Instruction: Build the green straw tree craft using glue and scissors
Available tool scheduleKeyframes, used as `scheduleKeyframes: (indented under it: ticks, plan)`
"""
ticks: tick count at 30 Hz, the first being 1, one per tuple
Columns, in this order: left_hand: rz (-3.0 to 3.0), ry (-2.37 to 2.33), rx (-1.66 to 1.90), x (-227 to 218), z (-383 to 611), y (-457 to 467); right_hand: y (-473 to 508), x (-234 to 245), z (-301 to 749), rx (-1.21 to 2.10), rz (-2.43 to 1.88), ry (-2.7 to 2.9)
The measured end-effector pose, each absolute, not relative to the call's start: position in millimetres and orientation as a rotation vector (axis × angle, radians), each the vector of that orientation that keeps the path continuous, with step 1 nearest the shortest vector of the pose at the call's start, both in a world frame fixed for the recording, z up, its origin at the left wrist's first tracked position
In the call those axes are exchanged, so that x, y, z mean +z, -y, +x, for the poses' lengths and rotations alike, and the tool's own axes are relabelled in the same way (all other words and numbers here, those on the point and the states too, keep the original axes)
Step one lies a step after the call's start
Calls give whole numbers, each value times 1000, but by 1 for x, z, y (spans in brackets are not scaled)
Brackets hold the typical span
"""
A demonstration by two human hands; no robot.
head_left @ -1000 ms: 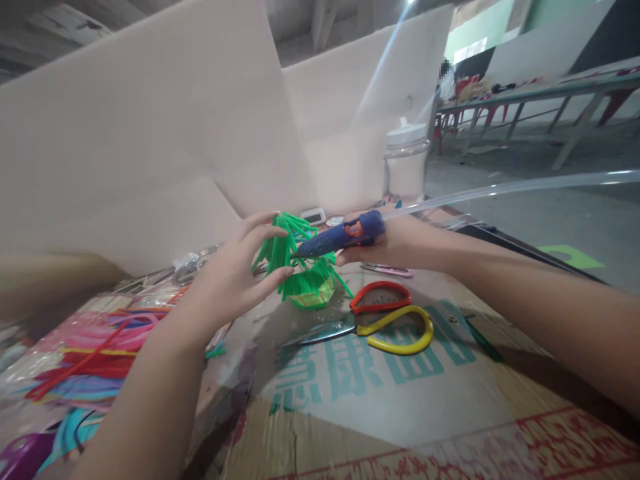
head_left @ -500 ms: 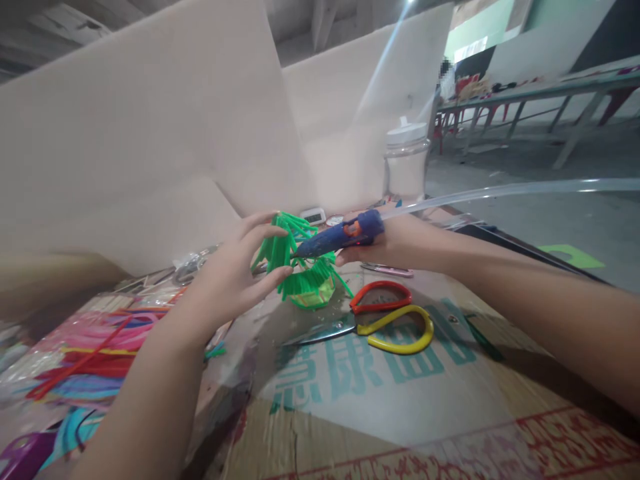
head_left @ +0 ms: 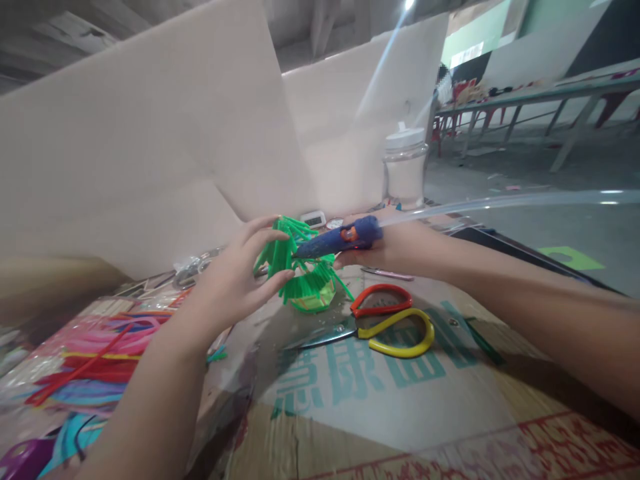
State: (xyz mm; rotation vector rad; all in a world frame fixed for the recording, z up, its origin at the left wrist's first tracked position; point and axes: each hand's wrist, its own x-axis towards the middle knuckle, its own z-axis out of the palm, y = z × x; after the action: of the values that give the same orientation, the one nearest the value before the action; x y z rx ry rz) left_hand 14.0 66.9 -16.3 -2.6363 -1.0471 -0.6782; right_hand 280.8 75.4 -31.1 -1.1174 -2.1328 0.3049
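Note:
A small basket-like craft of bright green pipe cleaners (head_left: 306, 283) with a yellow-green base stands on the table. My left hand (head_left: 250, 267) grips its left side between thumb and fingers. In my right hand (head_left: 373, 250) is a blue hot glue gun (head_left: 327, 243), its nozzle against the green pipe cleaners. From the gun's back end a long clear glue stick (head_left: 480, 202) runs off to the right. Scissors (head_left: 400, 330) with one red and one yellow handle lie in front of the craft, blades toward the left.
Bundles of coloured pipe cleaners (head_left: 100, 360) lie at the left, with a purple object (head_left: 27, 460) near the corner. Behind stand a clear jar (head_left: 405, 167) with a white lid and a small white digital display (head_left: 313, 219). A pink-handled cutter (head_left: 387, 273) lies beyond the scissors. White panels (head_left: 150, 133) rise behind.
The view has shifted very slightly, and the clear glue stick sits a little lower at the right. Both hands keep their holds on the craft and the glue gun.

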Motion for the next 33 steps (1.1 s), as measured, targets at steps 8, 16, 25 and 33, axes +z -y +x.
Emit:
scheduleKeyframes:
  ticks: [8,16,25,33]
  plan:
    - [-2623,1065,-668,-17,14,-67,-73,-17,291,515,-1114,2182]
    - [-2570,1039,-729,-22,17,-72,-98,-25,305,733,-1037,1993]
    - [-2508,1091,-753,-29,28,-66,-126,-39,299,599,-1357,1878]
    - [-2544,1042,-737,-23,24,-63,-193,-74,280,504,-1489,1967]
